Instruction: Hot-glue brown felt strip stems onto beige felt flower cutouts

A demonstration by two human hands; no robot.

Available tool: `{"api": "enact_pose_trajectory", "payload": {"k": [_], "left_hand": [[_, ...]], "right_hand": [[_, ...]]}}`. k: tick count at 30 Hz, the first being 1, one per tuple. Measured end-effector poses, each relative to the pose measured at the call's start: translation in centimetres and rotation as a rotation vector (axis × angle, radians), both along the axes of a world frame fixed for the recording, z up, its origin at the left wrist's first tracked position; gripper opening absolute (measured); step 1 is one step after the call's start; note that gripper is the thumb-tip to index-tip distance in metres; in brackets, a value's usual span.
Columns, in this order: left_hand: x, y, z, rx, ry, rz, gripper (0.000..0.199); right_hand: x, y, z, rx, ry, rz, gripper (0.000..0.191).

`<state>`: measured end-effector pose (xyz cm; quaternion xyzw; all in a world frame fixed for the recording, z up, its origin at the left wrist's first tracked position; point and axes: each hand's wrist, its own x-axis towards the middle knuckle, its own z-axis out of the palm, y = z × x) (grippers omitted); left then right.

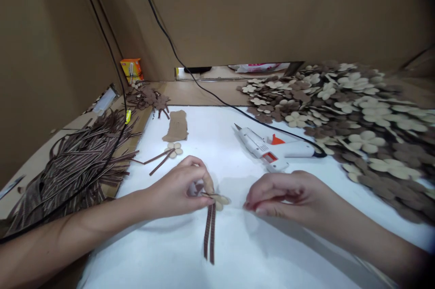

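While your left hand point(185, 185) is pinching a cream flower point(222, 200) nearer to you than the glue gun point(251, 142) and off to its left, two brown striped ribbon ends point(212, 234) are trailing from beneath your fingertips toward you. Your left grip is closing thumb and forefinger onto the flower's edge, leaving its petals pointing rightward. Your right hand point(288, 194) is curling just on your side of the glue gun, apart from the flower; its fingertips are bunching close together and blurring slightly, so you cannot tell whether that grip is fully meeting or holding anything. The glue gun itself is lying on its side on the white tabletop point(163, 257), its nozzle pointing away from you and its black cable point(220, 100) running off from the handle. To the left of the glue gun, another cream flower with ribbon tails point(174, 149) is lying near a torn cardboard scrap point(177, 125). Farther left of it, a heap of striped ribbons point(91, 157) is spreading out, and to its right a large pile of cream and brown flowers point(367, 117) is sprawling.
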<state>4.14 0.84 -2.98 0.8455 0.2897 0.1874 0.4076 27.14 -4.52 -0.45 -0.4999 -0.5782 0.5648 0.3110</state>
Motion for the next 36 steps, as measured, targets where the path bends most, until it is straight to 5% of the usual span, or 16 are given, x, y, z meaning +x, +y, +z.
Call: {"api": "enact_pose_trajectory", "payload": {"k": [8, 16, 28, 36], "left_hand": [[0.5, -0.4, -0.5, -0.631, -0.401, 0.237, 0.026], [0.6, -0.9, 0.1, -0.85, -0.543, 0.349, 0.031], [0.6, -1.1, 0.5, -0.7, -0.594, 0.412, 0.027], [0.4, -1.4, 1.4, -0.652, -0.55, 0.375, 0.032]], "right_hand": [[0.4, 1.0, -0.9, 0.089, -0.11, -0.01, 0.025], [0.4, 0.6, -1.4, 0.001, -0.145, -0.016, 0.028], [-3.1, 1.2, 0.7, -0.224, -0.097, 0.201, 0.033], [-4.4, 1.3, 0.5, -0.172, -0.118, 0.154, 0.03]]}}
